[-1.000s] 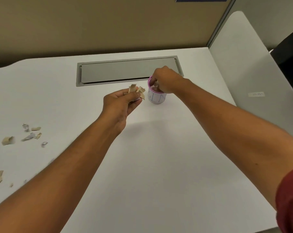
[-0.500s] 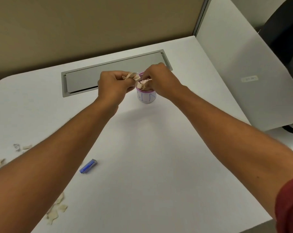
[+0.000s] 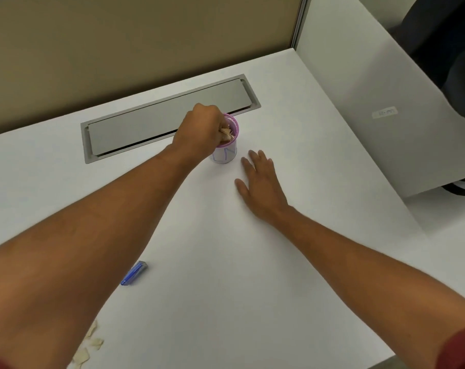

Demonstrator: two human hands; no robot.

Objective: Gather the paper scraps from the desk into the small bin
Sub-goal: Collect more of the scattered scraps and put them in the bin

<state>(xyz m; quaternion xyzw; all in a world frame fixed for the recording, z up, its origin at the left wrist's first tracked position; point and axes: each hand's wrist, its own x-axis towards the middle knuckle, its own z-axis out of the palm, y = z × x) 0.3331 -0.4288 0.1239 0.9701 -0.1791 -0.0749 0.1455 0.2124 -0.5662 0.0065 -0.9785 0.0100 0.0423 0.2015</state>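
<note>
The small bin (image 3: 227, 153), white with a purple rim, stands upright on the white desk (image 3: 226, 262) just in front of the cable hatch. My left hand (image 3: 199, 131) is bunched over its mouth, fingers closed on beige paper scraps (image 3: 227, 133) that poke into the bin. My right hand (image 3: 258, 187) lies flat on the desk just right of the bin, fingers spread, holding nothing. Several more beige scraps (image 3: 88, 347) lie at the near left edge, partly hidden by my left forearm.
A grey metal cable hatch (image 3: 167, 118) is set into the desk behind the bin. A blue pen cap or clip (image 3: 134, 272) lies near my left forearm. A tan partition wall (image 3: 119, 49) backs the desk; a white side panel (image 3: 372, 115) stands on the right.
My right hand has left the bin's mouth and dropped flat onto the desk to its right. My left hand has moved over the bin with its scraps. The view has tilted left.
</note>
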